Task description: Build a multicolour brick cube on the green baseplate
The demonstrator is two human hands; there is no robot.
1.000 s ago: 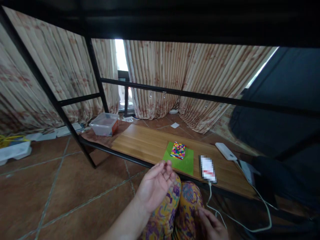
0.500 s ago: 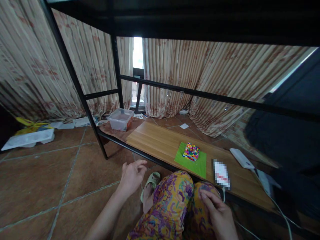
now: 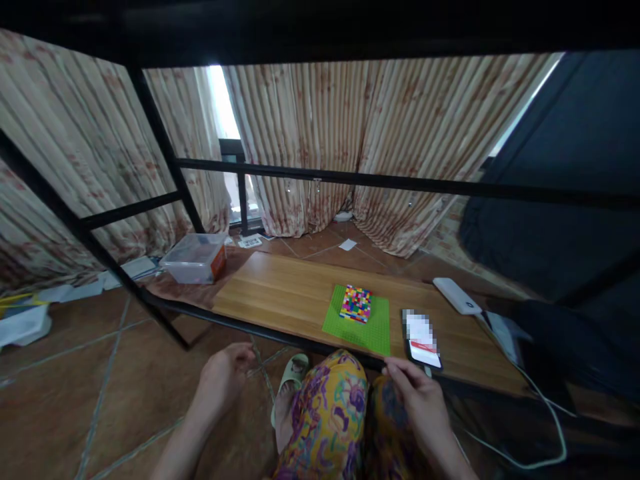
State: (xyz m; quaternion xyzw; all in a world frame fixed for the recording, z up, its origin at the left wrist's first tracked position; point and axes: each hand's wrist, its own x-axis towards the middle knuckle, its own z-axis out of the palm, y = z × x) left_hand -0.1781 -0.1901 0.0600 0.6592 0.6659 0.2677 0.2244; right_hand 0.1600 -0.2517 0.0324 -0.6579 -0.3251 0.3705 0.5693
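My left hand (image 3: 225, 375) hangs over the floor, left of my knees, its fingers loosely bent and apart with nothing seen in them. By the board's front edge, my right hand (image 3: 419, 395) has thumb and forefinger closed together; whether anything small is between them is hidden. Ahead of it, a green baseplate (image 3: 379, 337) lies flat on the wooden board (image 3: 280, 280). On the baseplate sits a square block of small multicoloured bricks (image 3: 356, 304). Just beyond my right hand, a phone (image 3: 421, 339) with a lit, blurred screen lies on the board, a cable at its near end.
A clear plastic box (image 3: 194, 259) stands left of the board. A white power bank-like device (image 3: 456, 296) with a cable lies at the right. A black metal frame (image 3: 320, 177) surrounds the board, with a dark bar overhead. Curtains (image 3: 300, 120) hang behind.
The view has turned right, so the board and box appear further left. My right hand has moved up towards the board's front edge. The brick block stays on the baseplate.
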